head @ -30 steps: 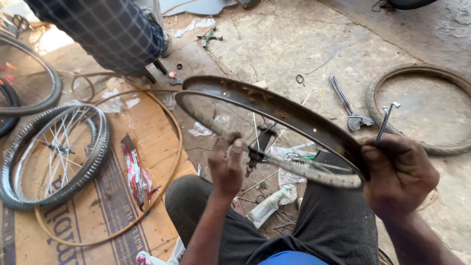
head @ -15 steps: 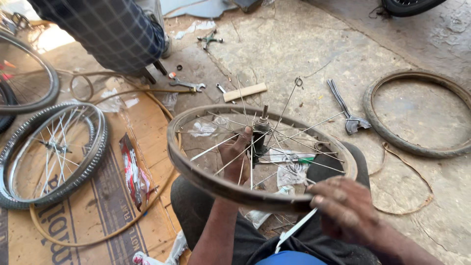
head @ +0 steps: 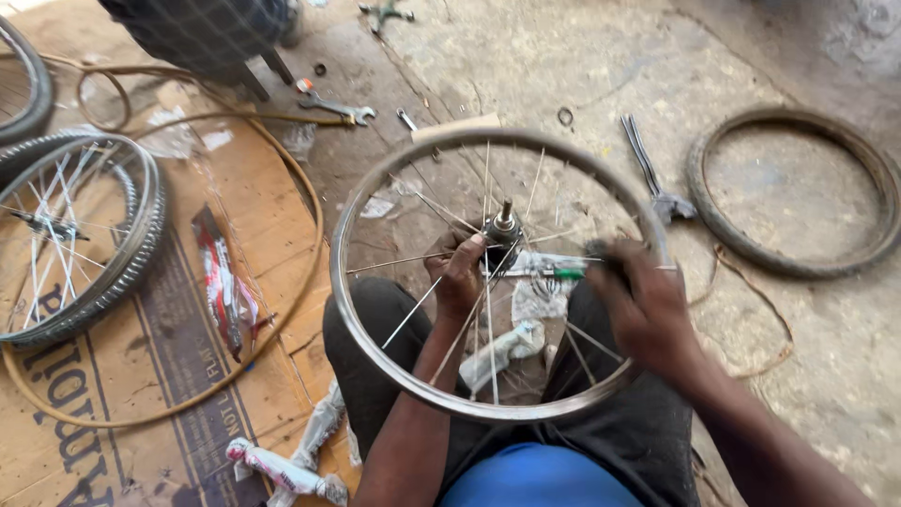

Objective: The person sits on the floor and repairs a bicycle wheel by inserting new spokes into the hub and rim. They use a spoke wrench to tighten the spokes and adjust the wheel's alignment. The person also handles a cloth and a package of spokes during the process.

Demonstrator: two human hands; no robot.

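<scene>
A bare, tireless bicycle wheel (head: 375,202) with thin spokes and a shiny metal rim lies flat mid-frame over the person's lap. The left hand (head: 460,277) curls around spokes beside the hub (head: 504,228); the right hand (head: 638,305), blurred, grips the rim's right edge.

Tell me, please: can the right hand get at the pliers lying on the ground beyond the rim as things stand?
Probably yes. The right hand is on the far-right side of the wheel rim, and the pliers lie on bare concrete just beyond it, with nothing between them. It would have to leave the rim first.
</scene>
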